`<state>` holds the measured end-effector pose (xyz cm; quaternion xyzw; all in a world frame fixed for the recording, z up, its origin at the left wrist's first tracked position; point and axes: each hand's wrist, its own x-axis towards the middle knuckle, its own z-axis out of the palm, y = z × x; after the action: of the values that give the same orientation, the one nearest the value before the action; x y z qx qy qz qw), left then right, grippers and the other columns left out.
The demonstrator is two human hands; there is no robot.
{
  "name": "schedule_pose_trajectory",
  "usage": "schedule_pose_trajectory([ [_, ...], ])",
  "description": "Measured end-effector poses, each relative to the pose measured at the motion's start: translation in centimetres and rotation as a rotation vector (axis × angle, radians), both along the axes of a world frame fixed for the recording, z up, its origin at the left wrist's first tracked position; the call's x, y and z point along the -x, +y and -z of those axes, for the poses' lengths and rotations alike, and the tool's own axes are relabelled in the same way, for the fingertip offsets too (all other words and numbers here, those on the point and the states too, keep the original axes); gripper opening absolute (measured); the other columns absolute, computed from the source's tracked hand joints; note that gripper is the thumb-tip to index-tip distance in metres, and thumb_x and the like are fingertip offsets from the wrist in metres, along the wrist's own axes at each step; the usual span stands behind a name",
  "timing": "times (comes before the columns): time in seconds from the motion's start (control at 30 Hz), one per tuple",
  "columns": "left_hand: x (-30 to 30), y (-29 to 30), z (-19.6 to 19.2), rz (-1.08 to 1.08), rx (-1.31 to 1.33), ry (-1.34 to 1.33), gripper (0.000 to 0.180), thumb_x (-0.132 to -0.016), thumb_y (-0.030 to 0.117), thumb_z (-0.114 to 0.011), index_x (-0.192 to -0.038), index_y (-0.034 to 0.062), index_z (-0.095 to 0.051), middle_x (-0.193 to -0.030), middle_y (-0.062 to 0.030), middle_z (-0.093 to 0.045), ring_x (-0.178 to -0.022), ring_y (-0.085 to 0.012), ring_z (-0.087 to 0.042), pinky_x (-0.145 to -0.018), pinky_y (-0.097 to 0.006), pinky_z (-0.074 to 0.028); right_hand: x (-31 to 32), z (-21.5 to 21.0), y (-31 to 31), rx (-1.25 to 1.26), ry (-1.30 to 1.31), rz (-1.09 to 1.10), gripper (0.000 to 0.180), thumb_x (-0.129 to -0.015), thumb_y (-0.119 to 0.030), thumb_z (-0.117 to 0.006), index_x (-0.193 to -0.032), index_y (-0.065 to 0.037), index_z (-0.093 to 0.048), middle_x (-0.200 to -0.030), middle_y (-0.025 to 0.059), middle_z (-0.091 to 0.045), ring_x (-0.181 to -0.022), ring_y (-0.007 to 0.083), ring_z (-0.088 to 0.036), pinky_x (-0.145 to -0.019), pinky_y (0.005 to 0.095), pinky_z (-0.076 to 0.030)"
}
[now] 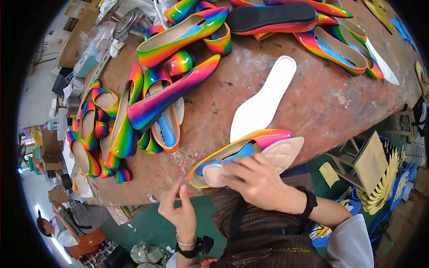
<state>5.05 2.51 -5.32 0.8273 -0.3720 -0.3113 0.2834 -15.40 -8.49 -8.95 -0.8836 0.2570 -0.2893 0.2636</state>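
Observation:
My right hand (pixel 261 182) grips a beige insole (pixel 286 154) with a quilted pattern, fingers bent over its middle. The insole lies slantwise over a rainbow-coloured flat shoe (pixel 273 134) at the table's near edge; one rounded end sits above the shoe's heel, the wider end sticks out past the toe. Blue lining shows inside the shoe. Just left of the heel, my left hand (pixel 179 209) is raised with thumb and fingers apart, holding nothing. Beyond the shoe, a white insole (pixel 261 105) rests flat on the table.
Rainbow flat shoes (pixel 167 96) are heaped on the worn reddish table (pixel 321 102), left and far side. One shoe shows its black sole (pixel 272 18). A wooden stool (pixel 373 161) and fanned yellow pieces (pixel 384 187) stand right. Another person (pixel 67 228) is at far left.

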Motion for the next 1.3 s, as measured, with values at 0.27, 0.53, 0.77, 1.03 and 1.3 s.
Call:
schedule_pose_trajectory([
  [0.27, -0.6, -2.4, 8.6, 0.361, 0.656, -0.093, 0.122, -0.080, 0.063, -0.072, -0.157, 0.0055, 0.002, -0.156, -0.0312, -0.020, -0.145, -0.0451, -0.026, -0.118, -0.055, -0.022, -3.6, 1.5, -0.5, -0.139, -0.023, -0.036, 0.025, -0.067, -0.015, -0.070, -0.090, -0.005, -0.075, -0.110, 0.0068, -0.067, -0.103, 0.0208, -0.057, -0.086, 0.0327, -0.045],
  [0.53, -0.9, -3.1, 9.2, 0.384, 0.710, 0.006, 0.123, -0.081, 0.062, -0.071, -0.156, 0.0163, 0.015, -0.154, -0.0324, -0.024, -0.140, -0.0487, -0.032, -0.115, -0.059, -0.027, -4.9, 2.9, -0.5, -0.235, -0.002, -0.034, 0.027, -0.062, -0.011, -0.072, -0.088, -0.003, -0.075, -0.108, 0.0076, -0.066, -0.104, 0.0233, -0.058, -0.087, 0.0344, -0.050],
  [0.77, -1.5, -3.0, 9.4, 0.452, 0.724, 0.007, 0.123, -0.081, 0.060, -0.073, -0.157, 0.0207, 0.016, -0.152, -0.0338, -0.025, -0.138, -0.0475, -0.035, -0.114, -0.057, -0.029, -5.0, 2.6, -0.5, -0.235, 0.035, -0.039, 0.025, -0.065, -0.008, -0.068, -0.088, -0.001, -0.074, -0.113, 0.0089, -0.065, -0.106, 0.0237, -0.058, -0.091, 0.0338, -0.050],
  [1.03, -1.9, -3.1, 8.9, 0.469, 0.693, 0.137, 0.099, -0.085, 0.054, -0.070, -0.156, 0.0118, -0.017, -0.149, -0.0306, -0.035, -0.135, -0.0439, -0.041, -0.112, -0.051, -0.034, -5.0, 3.0, -0.9, 0.034, 0.065, -0.291, 0.040, -0.081, -0.016, -0.059, -0.115, 0.003, -0.068, -0.135, 0.0115, -0.059, -0.129, 0.0241, -0.052, -0.110, 0.0344, -0.041],
  [1.3, -1.9, -3.8, 7.6, 0.429, 0.508, 0.089, 0.011, -0.090, 0.015, -0.045, -0.092, 0.0045, -0.046, -0.138, -0.0286, -0.052, -0.122, -0.0373, -0.054, -0.106, -0.046, -0.039, -5.2, 1.9, 0.4, -0.022, 0.297, -0.234, 0.040, -0.085, -0.016, -0.057, -0.122, -0.004, -0.067, -0.135, 0.0113, -0.061, -0.131, 0.0227, -0.053, -0.117, 0.0370, -0.033],
])
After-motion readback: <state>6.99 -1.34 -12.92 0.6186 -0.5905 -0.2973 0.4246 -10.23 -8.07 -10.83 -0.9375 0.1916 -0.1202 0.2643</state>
